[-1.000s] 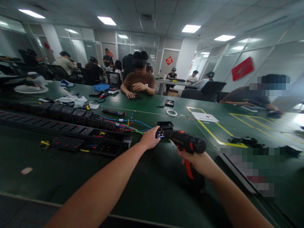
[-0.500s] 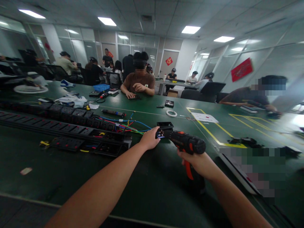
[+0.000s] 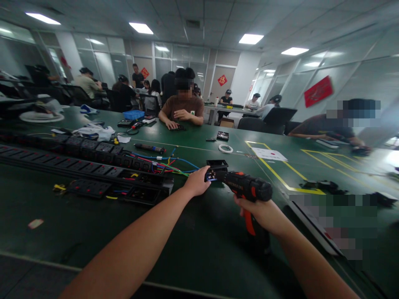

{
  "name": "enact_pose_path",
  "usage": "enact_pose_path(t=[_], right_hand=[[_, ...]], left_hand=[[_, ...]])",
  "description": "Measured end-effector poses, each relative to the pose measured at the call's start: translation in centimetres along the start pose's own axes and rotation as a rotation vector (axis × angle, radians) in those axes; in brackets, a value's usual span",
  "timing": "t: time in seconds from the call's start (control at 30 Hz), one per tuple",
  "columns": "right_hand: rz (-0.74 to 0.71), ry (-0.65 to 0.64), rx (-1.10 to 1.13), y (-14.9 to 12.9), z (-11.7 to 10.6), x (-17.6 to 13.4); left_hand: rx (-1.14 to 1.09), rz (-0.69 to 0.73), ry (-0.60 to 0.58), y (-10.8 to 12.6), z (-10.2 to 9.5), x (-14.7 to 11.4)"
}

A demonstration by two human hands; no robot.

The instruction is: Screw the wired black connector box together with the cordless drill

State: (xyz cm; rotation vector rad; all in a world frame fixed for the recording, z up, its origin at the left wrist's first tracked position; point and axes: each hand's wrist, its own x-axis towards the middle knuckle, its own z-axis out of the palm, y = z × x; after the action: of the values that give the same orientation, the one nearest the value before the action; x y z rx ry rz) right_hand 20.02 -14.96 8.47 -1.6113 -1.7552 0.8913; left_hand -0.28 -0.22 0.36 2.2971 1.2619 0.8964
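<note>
My right hand (image 3: pixel 257 209) is wrapped round the grip of a black and orange cordless drill (image 3: pixel 247 186), which points left. The drill's nose meets a small circuit board (image 3: pixel 211 175) with blue edges. My left hand (image 3: pixel 198 181) grips that board from its left side, the fingers partly hidden behind it. Just behind the board sits a black rectangular frame (image 3: pixel 217 163). Blue, red, green and yellow wires (image 3: pixel 174 167) run from the left toward the board. They come from long black socket strips (image 3: pixel 71 160) lying on the green table (image 3: pixel 187 249).
A black and blue pen-shaped screwdriver (image 3: pixel 150 148) and a white ring (image 3: pixel 225 148) lie beyond my hands. Yellow tape (image 3: pixel 280 181) marks areas at right, near black parts (image 3: pixel 324 185). A co-worker (image 3: pixel 181 108) sits across the table; another person (image 3: pixel 330 124) leans in at right.
Almost nothing differs. The drill and my right hand sit very slightly further right in the picture, as the whole view shifts a little; my left hand stays on the board.
</note>
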Motion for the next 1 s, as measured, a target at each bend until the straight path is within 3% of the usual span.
enact_pose_path(t=[0.4,0.7,1.0], right_hand=[[0.056,0.039,0.158,-1.4,0.2,-0.3],[0.064,0.016,0.297,0.7,-0.7,0.3],[0.07,-0.007,0.369,0.9,-0.7,0.3]], left_hand=[[-0.001,-0.006,-0.006,0.0,-0.3,-0.1],[0.012,-0.015,-0.005,0.0,-0.3,-0.1],[0.005,-0.027,-0.014,0.2,-0.4,-0.1]])
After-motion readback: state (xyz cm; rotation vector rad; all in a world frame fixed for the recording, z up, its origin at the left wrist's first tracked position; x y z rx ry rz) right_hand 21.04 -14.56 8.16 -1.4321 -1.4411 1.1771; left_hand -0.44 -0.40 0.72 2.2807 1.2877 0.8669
